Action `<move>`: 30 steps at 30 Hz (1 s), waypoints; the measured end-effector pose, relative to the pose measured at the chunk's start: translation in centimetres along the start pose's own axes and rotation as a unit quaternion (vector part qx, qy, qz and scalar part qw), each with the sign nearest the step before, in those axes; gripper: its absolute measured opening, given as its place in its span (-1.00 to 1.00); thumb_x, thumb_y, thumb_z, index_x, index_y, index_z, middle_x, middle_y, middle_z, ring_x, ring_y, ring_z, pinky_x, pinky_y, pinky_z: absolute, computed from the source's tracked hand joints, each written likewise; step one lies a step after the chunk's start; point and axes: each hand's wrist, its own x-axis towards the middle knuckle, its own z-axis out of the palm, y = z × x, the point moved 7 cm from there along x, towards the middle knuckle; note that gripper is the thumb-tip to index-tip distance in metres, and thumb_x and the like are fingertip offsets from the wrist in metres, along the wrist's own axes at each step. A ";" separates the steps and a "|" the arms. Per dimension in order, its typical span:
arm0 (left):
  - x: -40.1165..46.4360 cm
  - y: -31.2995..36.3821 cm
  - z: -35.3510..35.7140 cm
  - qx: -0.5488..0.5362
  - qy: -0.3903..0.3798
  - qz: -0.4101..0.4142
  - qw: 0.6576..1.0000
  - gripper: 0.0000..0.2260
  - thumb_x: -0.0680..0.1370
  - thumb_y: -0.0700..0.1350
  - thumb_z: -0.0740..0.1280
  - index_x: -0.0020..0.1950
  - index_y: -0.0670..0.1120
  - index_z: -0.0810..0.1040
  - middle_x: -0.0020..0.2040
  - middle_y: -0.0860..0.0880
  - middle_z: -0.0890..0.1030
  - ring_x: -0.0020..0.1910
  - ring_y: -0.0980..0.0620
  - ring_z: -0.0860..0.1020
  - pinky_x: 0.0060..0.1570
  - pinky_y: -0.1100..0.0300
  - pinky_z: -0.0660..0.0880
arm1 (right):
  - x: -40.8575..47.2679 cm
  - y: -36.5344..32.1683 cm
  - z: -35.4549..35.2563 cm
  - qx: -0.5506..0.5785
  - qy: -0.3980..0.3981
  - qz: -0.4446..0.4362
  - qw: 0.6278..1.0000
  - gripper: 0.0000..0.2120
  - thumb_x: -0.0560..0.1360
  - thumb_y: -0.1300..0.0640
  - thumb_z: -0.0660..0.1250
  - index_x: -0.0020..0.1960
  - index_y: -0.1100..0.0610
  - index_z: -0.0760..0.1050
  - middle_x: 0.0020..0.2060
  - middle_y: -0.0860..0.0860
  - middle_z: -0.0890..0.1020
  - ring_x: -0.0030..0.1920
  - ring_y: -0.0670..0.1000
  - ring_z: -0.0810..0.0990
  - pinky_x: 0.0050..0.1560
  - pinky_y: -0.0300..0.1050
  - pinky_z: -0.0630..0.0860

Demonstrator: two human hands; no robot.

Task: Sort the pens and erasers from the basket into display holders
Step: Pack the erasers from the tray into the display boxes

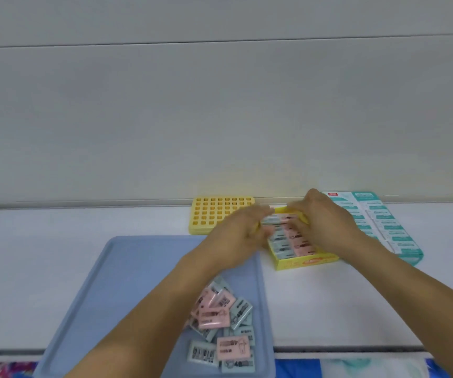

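- Nearest, a blue tray [127, 282] lies on the white table [56, 255], its near end past the table edge
- In the tray's near right corner sits a loose pile of erasers [221, 323], pink and pale blue-green, some overlapping, one with its barcode up
- The left forearm crosses above the tray, just left of the pile
- Right of the tray and a little farther, a yellow box [301, 261] stands on the table, with rows of wrapped erasers packed inside it
- The left hand [240, 236] is at the box's left side, fingers curled at a pale eraser [270, 220] in the far rows; blur hides whether it is truly pinched, so I cannot tell its grip
- The right hand [326, 222] reaches over the box's far right part, fingers bent down at the far rim; blurred too, so whether it grasps anything I cannot tell
- Right of the box, partly under the right arm, lies a teal display card [391, 227] with white packets in rows
- Farthest, left of the box and against the wall [219, 105], stands a yellow holder [211, 214] with a grid of square holes
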 end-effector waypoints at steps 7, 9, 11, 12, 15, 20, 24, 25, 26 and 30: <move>-7.6 -5.6 -6.7 -0.067 0.077 -0.080 0.992 -0.83 0.60 -0.04 0.31 0.13 0.12 0.64 0.13 0.20 0.63 0.12 0.25 0.56 0.18 0.24 0.46 | -4.1 -6.8 -2.0 0.166 0.042 -0.134 0.976 -0.81 0.53 0.08 0.36 0.12 0.01 0.63 -0.05 -0.04 0.55 0.07 -0.01 0.47 0.07 -0.01 0.43; -9.3 -6.5 -6.7 -0.053 0.064 -0.101 0.991 -0.85 0.59 -0.04 0.32 0.09 0.13 0.65 0.07 0.22 0.64 0.03 0.25 0.58 0.08 0.28 0.49 | -5.1 -9.3 -1.6 0.182 -0.012 -0.177 0.967 -0.87 0.54 0.05 0.35 0.03 -0.01 0.66 -0.11 -0.10 0.58 -0.01 -0.08 0.49 0.04 -0.04 0.44; -10.7 -7.0 -6.4 -0.042 0.050 -0.106 0.992 -0.88 0.58 -0.04 0.34 0.03 0.14 0.66 -0.03 0.25 0.64 -0.02 0.25 0.57 -0.03 0.37 0.46 | -5.9 -10.9 -0.9 0.183 -0.059 -0.195 0.962 -0.87 0.54 0.00 0.34 -0.06 -0.03 0.67 -0.18 -0.13 0.58 -0.10 -0.14 0.49 -0.02 -0.06 0.46; -11.2 -7.1 -6.2 -0.036 0.042 -0.106 0.993 -0.89 0.57 -0.05 0.36 -0.01 0.13 0.67 -0.08 0.25 0.63 -0.04 0.25 0.56 -0.08 0.40 0.43 | -6.1 -11.5 -0.5 0.175 -0.078 -0.196 0.962 -0.87 0.53 -0.02 0.34 -0.08 -0.05 0.66 -0.20 -0.15 0.56 -0.13 -0.16 0.49 -0.05 -0.07 0.47; -12.0 -7.5 -5.5 -0.004 0.013 -0.122 0.992 -0.97 0.53 -0.01 0.41 -0.06 0.12 0.64 -0.13 0.20 0.63 -0.14 0.23 0.55 -0.14 0.36 0.43 | -6.5 -12.8 0.5 0.149 -0.112 -0.198 0.962 -0.90 0.53 -0.02 0.34 -0.03 -0.08 0.63 -0.21 -0.22 0.51 -0.13 -0.19 0.48 -0.06 -0.13 0.49; -11.8 -7.8 -4.7 0.074 -0.018 -0.178 0.981 -0.80 0.46 0.15 0.44 0.01 0.13 0.56 -0.09 0.16 0.56 -0.12 0.20 0.53 -0.03 0.12 0.53 | -4.3 -12.6 1.7 0.026 -0.045 -0.136 0.989 -0.81 0.57 0.06 0.24 0.13 -0.06 0.56 0.00 -0.13 0.55 0.07 -0.03 0.52 -0.08 -0.11 0.45; -11.2 -7.2 -4.0 0.073 -0.040 -0.194 0.977 -0.83 0.45 0.13 0.46 -0.08 0.09 0.59 -0.15 0.15 0.59 -0.13 0.14 0.57 -0.02 0.08 0.56 | -2.4 -11.2 2.6 -0.028 -0.032 -0.064 0.997 -0.82 0.53 -0.01 0.29 0.03 0.05 0.57 -0.02 0.01 0.55 0.06 0.07 0.52 -0.10 -0.04 0.51; -11.1 -7.2 -4.0 0.072 -0.041 -0.197 0.977 -0.84 0.45 0.11 0.46 -0.10 0.08 0.59 -0.17 0.14 0.60 -0.14 0.14 0.58 -0.03 0.08 0.57 | -2.2 -11.2 2.9 -0.026 -0.039 -0.063 0.997 -0.81 0.51 -0.03 0.30 0.02 0.05 0.57 -0.02 0.01 0.53 0.05 0.06 0.50 -0.10 -0.02 0.52; -11.0 -7.2 -3.9 0.066 -0.041 -0.200 0.977 -0.85 0.44 0.10 0.47 -0.12 0.07 0.59 -0.19 0.14 0.61 -0.16 0.14 0.59 -0.04 0.07 0.58 | -2.1 -11.3 3.0 -0.025 -0.041 -0.065 0.997 -0.81 0.51 -0.04 0.31 0.02 0.05 0.56 -0.01 0.01 0.51 0.04 0.05 0.48 -0.10 -0.01 0.52; -10.9 -7.4 -3.8 0.004 -0.019 -0.207 0.978 -0.85 0.42 0.06 0.50 -0.19 0.04 0.59 -0.21 0.11 0.64 -0.21 0.13 0.62 -0.09 0.07 0.60 | -1.7 -11.7 3.0 -0.011 -0.036 -0.084 0.996 -0.84 0.49 -0.05 0.33 -0.02 0.02 0.56 -0.02 -0.02 0.49 0.00 0.01 0.46 -0.10 -0.03 0.48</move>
